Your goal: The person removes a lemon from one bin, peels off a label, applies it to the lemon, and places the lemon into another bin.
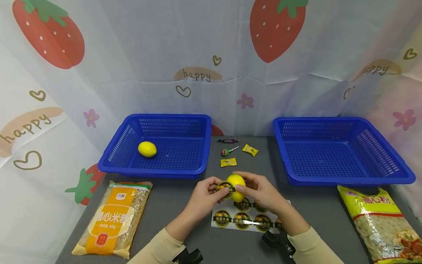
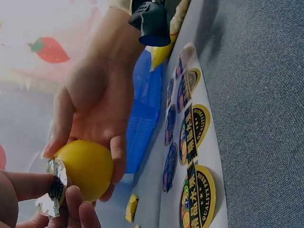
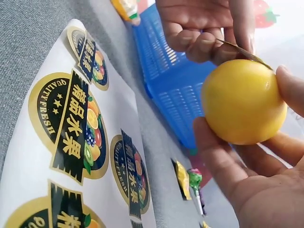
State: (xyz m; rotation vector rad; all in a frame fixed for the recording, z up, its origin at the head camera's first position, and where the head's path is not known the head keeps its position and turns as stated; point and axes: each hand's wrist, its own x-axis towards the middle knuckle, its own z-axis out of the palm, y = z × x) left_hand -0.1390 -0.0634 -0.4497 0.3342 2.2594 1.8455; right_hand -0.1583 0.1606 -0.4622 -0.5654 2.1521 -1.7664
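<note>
backdrop: strawberry-print cloth (image 1: 148, 44), creased.
surface: grey tabletop (image 1: 171, 198); blue baskets (image 1: 155, 173) toward the back, label sheet (image 1: 224, 205) toward the front.
right hand (image 1: 262, 190): fingers curved in a wide grip.
left hand (image 1: 206, 194): thumb and fingers pinched near-together.
yellow lemon (image 3: 244, 104): in the right hand, near the label sheet.
round sticker (image 1: 223, 184): in the left pinch, beside the lemon, contact unclear.
judgement: steady the lemon, lay the sticker down middle first, then smooth outward against wrinkles.

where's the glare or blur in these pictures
Head view: a white glare streak crosses the sticker sheet; left wrist view: the strawberry-print curtain looks pale and soft; right wrist view: a small highlight sits on the held lemon.
</note>
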